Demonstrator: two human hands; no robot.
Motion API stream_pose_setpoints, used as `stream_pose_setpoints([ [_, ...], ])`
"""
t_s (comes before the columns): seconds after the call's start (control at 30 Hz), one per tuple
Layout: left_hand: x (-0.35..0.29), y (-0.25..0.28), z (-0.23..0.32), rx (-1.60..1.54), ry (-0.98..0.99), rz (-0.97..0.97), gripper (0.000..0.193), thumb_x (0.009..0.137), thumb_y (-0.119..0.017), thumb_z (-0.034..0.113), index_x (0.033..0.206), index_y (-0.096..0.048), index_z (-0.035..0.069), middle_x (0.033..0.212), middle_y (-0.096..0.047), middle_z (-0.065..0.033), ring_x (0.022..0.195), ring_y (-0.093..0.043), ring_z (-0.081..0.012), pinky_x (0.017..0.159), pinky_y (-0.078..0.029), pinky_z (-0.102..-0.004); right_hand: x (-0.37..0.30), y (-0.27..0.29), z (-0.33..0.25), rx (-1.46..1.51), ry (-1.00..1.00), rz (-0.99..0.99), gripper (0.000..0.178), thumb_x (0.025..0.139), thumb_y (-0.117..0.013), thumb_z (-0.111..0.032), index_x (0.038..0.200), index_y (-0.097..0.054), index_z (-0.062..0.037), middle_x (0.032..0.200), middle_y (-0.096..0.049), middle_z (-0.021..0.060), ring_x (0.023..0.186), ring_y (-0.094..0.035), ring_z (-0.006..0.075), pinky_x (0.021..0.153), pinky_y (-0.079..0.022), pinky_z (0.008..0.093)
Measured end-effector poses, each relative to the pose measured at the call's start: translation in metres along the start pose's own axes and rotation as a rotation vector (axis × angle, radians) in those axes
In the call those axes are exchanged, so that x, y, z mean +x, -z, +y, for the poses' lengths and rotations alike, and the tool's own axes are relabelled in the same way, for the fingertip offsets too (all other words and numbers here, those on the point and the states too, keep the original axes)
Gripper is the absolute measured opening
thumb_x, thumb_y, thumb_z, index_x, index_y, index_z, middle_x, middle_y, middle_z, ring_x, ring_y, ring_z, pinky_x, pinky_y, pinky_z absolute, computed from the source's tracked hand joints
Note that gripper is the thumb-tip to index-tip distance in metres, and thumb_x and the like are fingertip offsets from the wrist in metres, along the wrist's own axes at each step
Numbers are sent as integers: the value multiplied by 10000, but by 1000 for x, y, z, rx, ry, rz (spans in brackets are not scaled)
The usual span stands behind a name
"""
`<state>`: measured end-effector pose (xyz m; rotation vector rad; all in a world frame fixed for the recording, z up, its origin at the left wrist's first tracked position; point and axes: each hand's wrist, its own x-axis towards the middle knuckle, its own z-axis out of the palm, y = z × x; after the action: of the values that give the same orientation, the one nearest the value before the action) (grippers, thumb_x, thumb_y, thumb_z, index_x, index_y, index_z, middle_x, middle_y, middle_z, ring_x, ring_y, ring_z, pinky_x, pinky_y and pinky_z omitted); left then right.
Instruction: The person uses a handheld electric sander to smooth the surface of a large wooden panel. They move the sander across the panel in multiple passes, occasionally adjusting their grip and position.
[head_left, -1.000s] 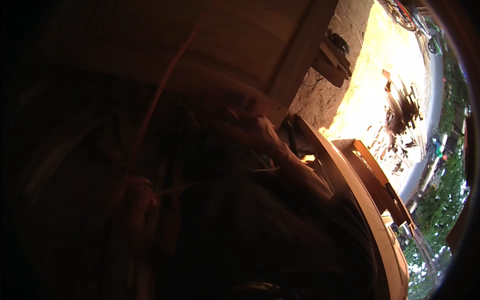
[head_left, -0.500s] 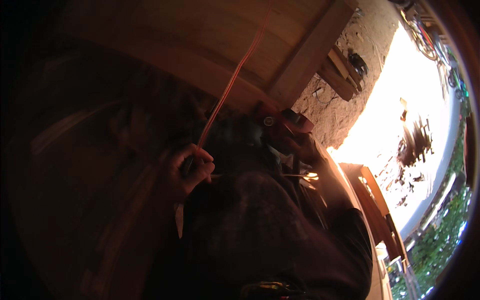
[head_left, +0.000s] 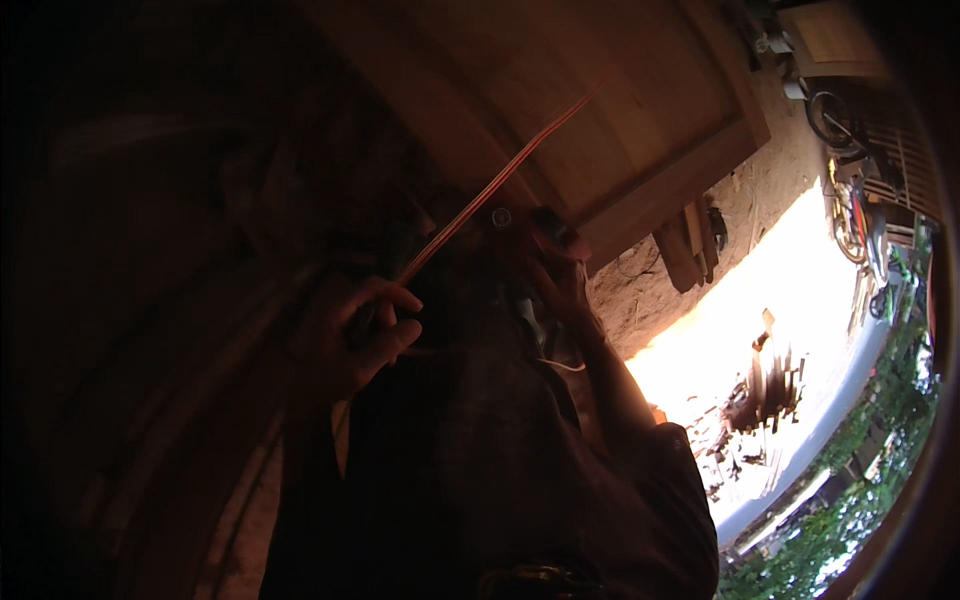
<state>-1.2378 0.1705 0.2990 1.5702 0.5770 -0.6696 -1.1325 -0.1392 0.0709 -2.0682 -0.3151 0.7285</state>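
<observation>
A big framed wooden panel (head_left: 640,140) stands just beyond my hands, blocking the space ahead. Past its corner, right of my right hand, wood lengths (head_left: 683,250) lie on bare dirt (head_left: 635,310); farther right are a heap of scrap wood (head_left: 765,390) in glaring sun, parked bicycles (head_left: 850,220) and green leaves (head_left: 870,490).

My left hand (head_left: 375,330) is curled, thumb near forefinger, gripping the lower end of an orange cord (head_left: 495,187), which slants away up and right across the panel. My right hand (head_left: 563,275) is against a dark red tool (head_left: 505,230); it's too dim to tell how tightly its fingers close.

I count one panel, one cord, one tool and at least two wood lengths.
</observation>
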Motion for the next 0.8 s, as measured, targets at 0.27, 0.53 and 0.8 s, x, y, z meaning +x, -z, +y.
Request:
stream_pose_setpoints([
  [0.27,12,41,-3,53,-105,80,248,964,-813,220,1185,-723,148,797,-609,50,751,-622,-57,716,-503,-255,72,-17,-36,-81,138,-41,475,1052,-644,-302,1426,-666,-10,1118,-785,206,920,-778,247,773,-590,401],
  [0.53,37,112,8,44,-138,93,270,962,-811,175,1208,-712,124,891,-596,47,750,-625,-63,626,-515,-258,156,-50,-49,-874,961,392,502,1023,-635,-122,1520,-583,-80,1513,-602,190,1126,-692,384,913,-569,473],
  [0.8,67,190,15,22,-252,61,331,947,-836,257,1241,-741,139,932,-640,52,912,-617,-72,860,-504,-283,248,-75,-60,-125,591,131,475,999,-743,-234,1405,-585,-45,1357,-621,185,1184,-634,349,981,-545,477],
])
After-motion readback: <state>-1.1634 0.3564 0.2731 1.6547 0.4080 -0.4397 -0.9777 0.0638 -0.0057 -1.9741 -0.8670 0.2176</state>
